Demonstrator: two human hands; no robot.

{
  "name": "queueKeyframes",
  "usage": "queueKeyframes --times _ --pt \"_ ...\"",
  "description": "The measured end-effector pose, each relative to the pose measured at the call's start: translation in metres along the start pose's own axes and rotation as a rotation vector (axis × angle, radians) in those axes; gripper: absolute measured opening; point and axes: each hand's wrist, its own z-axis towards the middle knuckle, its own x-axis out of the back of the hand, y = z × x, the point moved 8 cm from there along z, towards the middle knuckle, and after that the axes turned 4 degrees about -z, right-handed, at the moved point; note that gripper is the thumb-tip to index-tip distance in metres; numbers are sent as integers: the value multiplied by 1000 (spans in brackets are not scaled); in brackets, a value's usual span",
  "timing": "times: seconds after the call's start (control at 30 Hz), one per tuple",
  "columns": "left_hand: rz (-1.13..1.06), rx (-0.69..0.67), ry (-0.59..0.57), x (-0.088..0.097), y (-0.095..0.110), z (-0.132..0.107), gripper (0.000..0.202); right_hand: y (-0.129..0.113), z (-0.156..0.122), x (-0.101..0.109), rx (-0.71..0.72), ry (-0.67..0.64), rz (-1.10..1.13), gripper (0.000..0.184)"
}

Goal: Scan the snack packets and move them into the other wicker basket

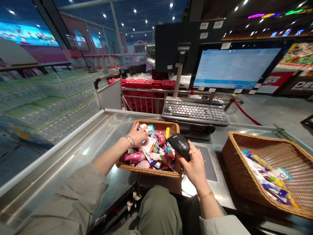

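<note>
Scanning sweets at a checkout counter (102, 130), a person's right hand (195, 166) holds its grip clamped on a barcode scanner (179, 143) while the left hand (139, 137) closes on a packet (149, 143) in the wicker basket (156, 125); judged next, turning its barcode toward the scanner.

- A shop checkout: beyond the fingers (144, 135) stand a till screen (236, 67) and keyboard (195, 112).
- Red shopping trolleys (146, 94) queue behind the steel table (97, 137).
- Far left of the fingers, stacked bottled water (44, 101).
- Wicker baskets (274, 143) hold packaged sweets.
</note>
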Motion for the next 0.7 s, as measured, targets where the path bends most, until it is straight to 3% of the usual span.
queueKeyframes --times 0.33,0.7 --pt "-68 40 46 4 -8 -16 19 7 -7 2 -41 -14 28 43" --pt "-31 108 216 48 2 -49 21 14 -10 16 -37 37 27 46"
